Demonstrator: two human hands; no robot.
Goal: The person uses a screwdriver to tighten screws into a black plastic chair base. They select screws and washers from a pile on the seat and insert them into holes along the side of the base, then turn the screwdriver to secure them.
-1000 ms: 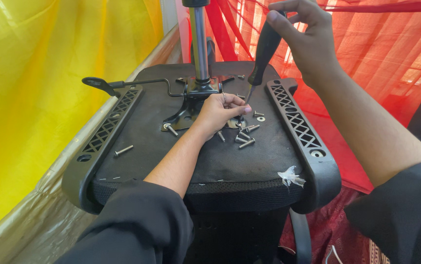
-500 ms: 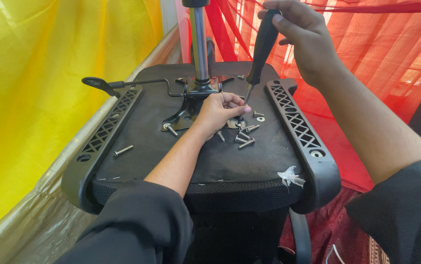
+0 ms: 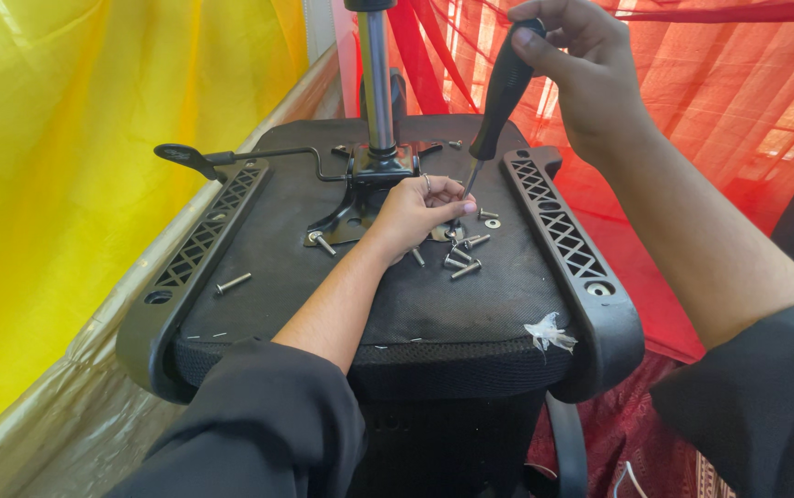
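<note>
An upturned black office-chair seat faces me, with a metal mechanism plate and a chrome gas column rising from its middle. My right hand grips the black handle of a screwdriver, whose tip points down at the plate beside my left fingers. My left hand rests on the plate's right side, its fingertips pinched at the screwdriver tip; a screw may be held there, but it is hidden. Several loose screws lie just right of that hand.
One screw lies apart at the seat's left, another by the plate. A black lever sticks out left. Perforated plastic side rails flank the seat. Yellow sheeting hangs on the left, red fabric on the right.
My right hand has brought the screwdriver down and left, so its tip now meets my left fingertips. My left hand has stayed on the plate.
</note>
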